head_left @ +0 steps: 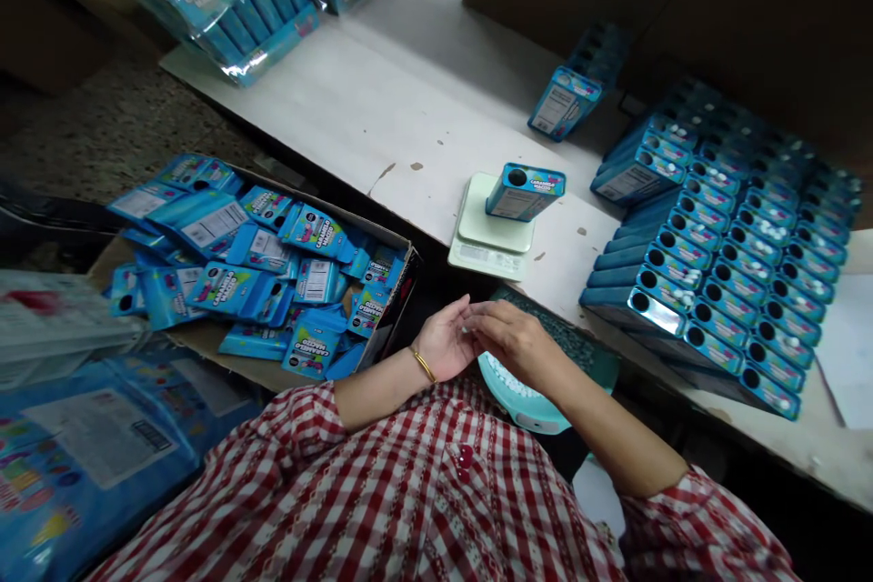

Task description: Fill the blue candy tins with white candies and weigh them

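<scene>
My left hand [446, 341], a gold bangle at its wrist, is turned palm up and cupped. Over its palm my right hand [511, 336] curls with fingers bent together, and the two hands touch. A small whitish bit shows between them; what they hold is mostly hidden. Just below sits a turquoise bowl [538, 418] of small white pieces, partly covered by my right hand and forearm. Beyond the hands, a pale green kitchen scale [487, 259] bears one upright blue box [525, 191] marked "Caramelo Macizo", with a dark round hole in its top.
Rows of similar blue boxes [709, 291] stand at the table's right, some with white pieces on top. More boxes [566, 105] stand farther back. A carton [402, 309] of jumbled blue packs is at left. Wrapped packs [245, 9] lie on the white table's [382, 100] far end.
</scene>
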{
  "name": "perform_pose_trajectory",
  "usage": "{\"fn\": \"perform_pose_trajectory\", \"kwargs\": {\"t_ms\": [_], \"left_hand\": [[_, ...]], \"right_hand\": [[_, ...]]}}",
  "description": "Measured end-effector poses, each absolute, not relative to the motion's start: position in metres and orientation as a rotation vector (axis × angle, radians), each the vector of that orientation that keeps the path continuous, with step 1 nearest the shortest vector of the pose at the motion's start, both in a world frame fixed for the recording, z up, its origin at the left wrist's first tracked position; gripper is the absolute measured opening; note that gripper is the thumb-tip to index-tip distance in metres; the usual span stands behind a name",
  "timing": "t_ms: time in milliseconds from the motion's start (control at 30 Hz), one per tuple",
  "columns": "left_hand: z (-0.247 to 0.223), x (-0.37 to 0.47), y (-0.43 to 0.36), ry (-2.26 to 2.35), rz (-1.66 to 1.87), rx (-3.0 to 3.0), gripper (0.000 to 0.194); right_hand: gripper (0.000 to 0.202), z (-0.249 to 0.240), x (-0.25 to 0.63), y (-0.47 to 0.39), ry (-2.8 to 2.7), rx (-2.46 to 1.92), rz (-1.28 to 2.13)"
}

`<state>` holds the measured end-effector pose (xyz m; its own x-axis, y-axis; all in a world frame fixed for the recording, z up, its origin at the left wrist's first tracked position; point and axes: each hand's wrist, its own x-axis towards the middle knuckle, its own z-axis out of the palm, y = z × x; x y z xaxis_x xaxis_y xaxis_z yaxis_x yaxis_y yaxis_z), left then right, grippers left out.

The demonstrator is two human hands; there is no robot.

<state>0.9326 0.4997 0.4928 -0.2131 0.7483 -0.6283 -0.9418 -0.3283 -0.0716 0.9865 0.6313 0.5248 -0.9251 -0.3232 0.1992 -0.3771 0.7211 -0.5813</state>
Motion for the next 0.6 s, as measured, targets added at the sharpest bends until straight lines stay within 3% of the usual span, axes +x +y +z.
{"fn": "perform_pose_trajectory", "kwargs": {"t_ms": [300,600], "left_hand": [[0.497,0.930,0.493,0.579,1.786,-0.640,0.039],[0.487,0.942,0.473,0.735,1.712,-0.721,0.037]], "right_hand": [[0.012,0.574,0.924,0.694,-2.647,0.089,0.750],[0.012,0.578,0.887,0.712,-2.534,0.058,0.762]]}}
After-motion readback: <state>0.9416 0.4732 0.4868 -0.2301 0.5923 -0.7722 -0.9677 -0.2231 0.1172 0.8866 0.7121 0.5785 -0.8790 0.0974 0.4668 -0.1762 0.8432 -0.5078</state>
